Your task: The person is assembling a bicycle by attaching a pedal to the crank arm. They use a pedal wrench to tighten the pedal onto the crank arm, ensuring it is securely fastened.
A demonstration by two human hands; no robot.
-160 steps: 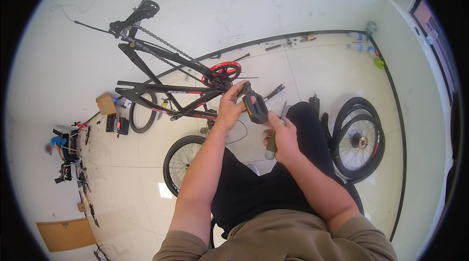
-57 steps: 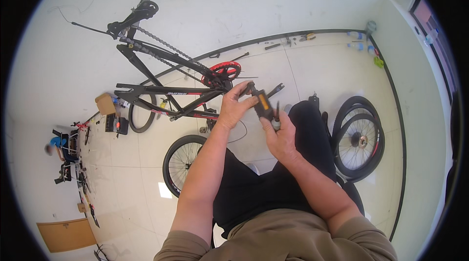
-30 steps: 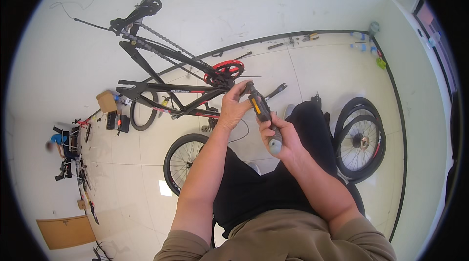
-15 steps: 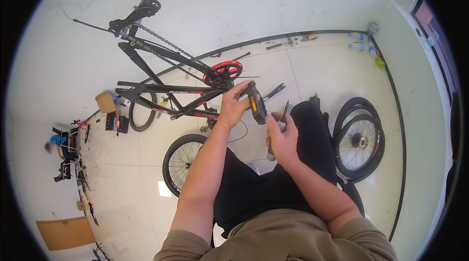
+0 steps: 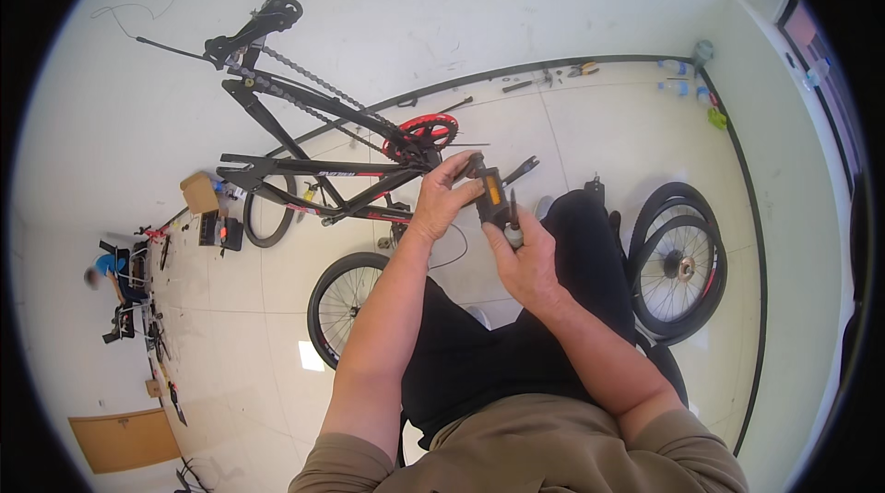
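My left hand (image 5: 444, 201) grips a black bicycle pedal (image 5: 487, 207) with an orange reflector, fingers around its far end. Closed around the grey handle of a screwdriver (image 5: 513, 213), my right hand (image 5: 529, 262) sits at the pedal's near end. The shaft points up and away beside the pedal; whether the tip touches it I cannot tell. Just beyond my left hand is a black bicycle frame (image 5: 300, 166) with a red chainring (image 5: 445, 129) and a hanging chain (image 5: 318, 83). Past the pedal a dark crank arm (image 5: 522, 170) shows, partly hidden.
Loose wheels (image 5: 715, 283) are at my right, and another wheel (image 5: 318, 301) is by my left knee. Along the far wall lie a hammer (image 5: 522, 85), pliers (image 5: 584, 70) and bottles (image 5: 675, 87). At far left are a cardboard box (image 5: 197, 192) and another person (image 5: 112, 265).
My right hand has moved up and left against the pedal, its screwdriver turning more upright. The pedal has turned slightly in my left hand, whose thumb now lies over it.
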